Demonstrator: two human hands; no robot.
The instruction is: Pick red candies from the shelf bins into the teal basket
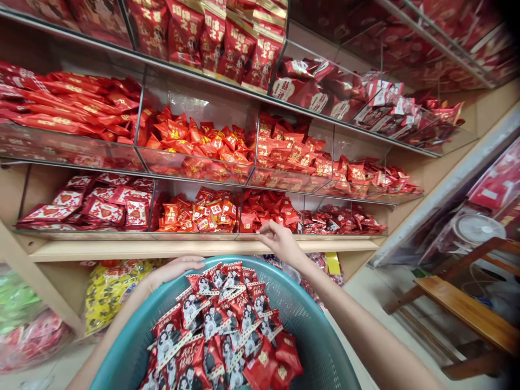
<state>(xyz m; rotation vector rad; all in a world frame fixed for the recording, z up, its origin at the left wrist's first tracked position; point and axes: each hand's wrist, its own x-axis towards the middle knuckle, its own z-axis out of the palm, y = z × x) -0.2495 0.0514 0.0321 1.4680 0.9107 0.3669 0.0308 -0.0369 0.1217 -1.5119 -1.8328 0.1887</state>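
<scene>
A teal plastic basket (309,325) sits low in the middle, heaped with red and white snack packets (227,330). My left hand (174,269) lies over the basket's far rim with its fingers curled on it. My right hand (280,241) reaches to the front edge of the lowest shelf, at a clear bin of small red packets (272,211). Its fingers are bent together in a pinch at the bin's lip, and I cannot make out what they hold, if anything.
Clear acrylic bins on three shelf levels hold red packets (195,141). Bags of yellow sweets (109,287) and pink and green ones (24,325) lie under the wooden shelf (162,249). A wooden bench (467,309) and a white fan (475,230) stand at right.
</scene>
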